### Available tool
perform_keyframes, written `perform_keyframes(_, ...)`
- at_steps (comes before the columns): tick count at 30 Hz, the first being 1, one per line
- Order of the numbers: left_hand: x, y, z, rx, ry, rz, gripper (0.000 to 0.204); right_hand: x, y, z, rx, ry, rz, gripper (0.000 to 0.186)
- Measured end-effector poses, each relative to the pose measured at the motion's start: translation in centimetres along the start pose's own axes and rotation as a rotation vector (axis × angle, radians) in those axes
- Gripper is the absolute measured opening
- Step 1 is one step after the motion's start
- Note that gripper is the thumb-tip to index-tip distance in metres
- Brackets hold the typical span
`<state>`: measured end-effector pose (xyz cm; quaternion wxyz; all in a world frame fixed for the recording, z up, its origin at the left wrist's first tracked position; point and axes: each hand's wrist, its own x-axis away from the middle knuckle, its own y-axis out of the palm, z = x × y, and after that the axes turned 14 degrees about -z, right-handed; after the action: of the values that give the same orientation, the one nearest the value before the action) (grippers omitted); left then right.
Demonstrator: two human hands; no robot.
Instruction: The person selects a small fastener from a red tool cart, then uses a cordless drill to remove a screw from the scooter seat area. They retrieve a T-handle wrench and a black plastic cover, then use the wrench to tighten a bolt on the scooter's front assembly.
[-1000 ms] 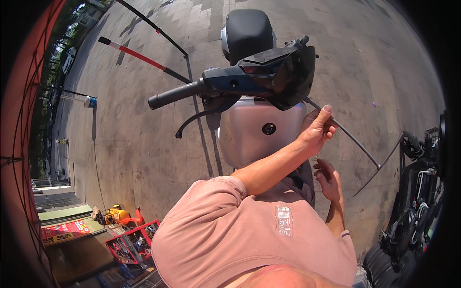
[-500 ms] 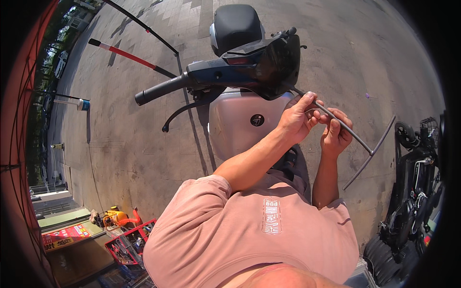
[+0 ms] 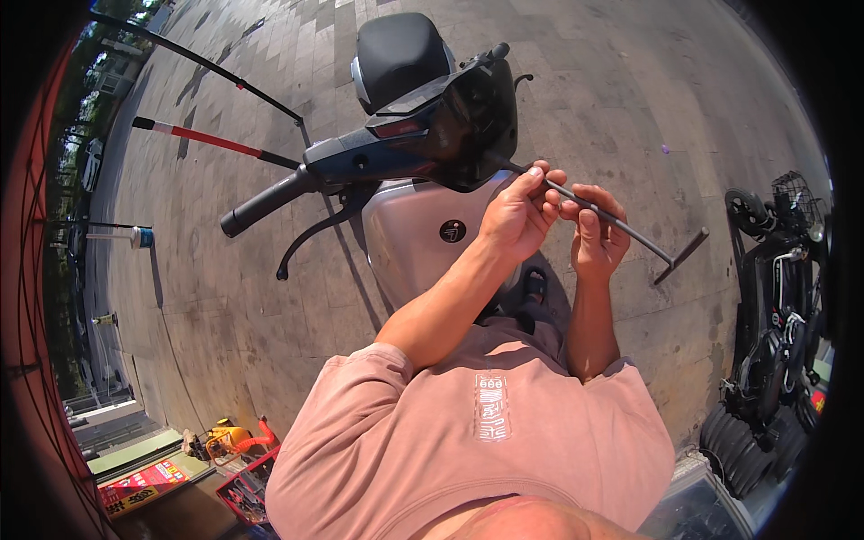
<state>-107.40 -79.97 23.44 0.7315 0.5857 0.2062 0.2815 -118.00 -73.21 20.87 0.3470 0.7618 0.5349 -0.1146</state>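
A dark T-handle wrench [image 3: 644, 237] slants down to the right from the front of the scooter's black handlebar cover [image 3: 468, 126]. Its far end meets the cover's underside, and the exact contact point cannot be made out. My left hand [image 3: 520, 214] pinches the shaft near the cover. Further along, the fingers of my right hand [image 3: 598, 236] are closed round the same shaft. The crossbar [image 3: 681, 256] sticks out beyond my right hand, free of both hands. Below the cover is the scooter's silver front panel [image 3: 423, 234] with a round black badge.
The scooter's left grip [image 3: 265, 202] and brake lever [image 3: 310, 236] reach out to the left. Behind is its black seat [image 3: 400, 58]. A red and black pole [image 3: 216, 141] stands left. A folded black scooter [image 3: 774, 306] is at right, a red toolbox [image 3: 247, 490] at lower left.
The wrench's crossbar has turned about its shaft and now looks shorter. Both hands stay on the shaft. The scooter and hands sit further left in view.
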Motion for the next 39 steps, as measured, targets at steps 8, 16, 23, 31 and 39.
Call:
perform_keyframes(8, 0.08, -0.20, 0.47, 0.005, -0.002, 0.014, 0.009, 0.11, -0.15, 0.03, 0.068, -0.018, -0.004, 0.017)
perform_keyframes(16, 0.28, -0.39, 0.59, 0.013, -0.006, 0.028, 0.010, 0.54, 0.23, -0.27, 0.150, 0.052, 0.069, 0.019)
perform_keyframes(23, 0.21, -0.58, 0.43, -0.007, 0.002, 0.046, 0.010, 0.35, 0.30, -0.42, 0.113, 0.053, 0.051, 0.014)
perform_keyframes(31, 0.31, -0.71, 0.34, -0.018, 0.016, 0.006, 0.015, 0.57, 0.32, -0.43, 0.096, 0.072, 0.074, 0.018)
perform_keyframes(39, 0.32, -0.57, -0.01, -0.033, -0.042, -0.050, 0.020, -0.19, -0.51, -0.35, 0.262, 0.020, -0.018, 0.020)
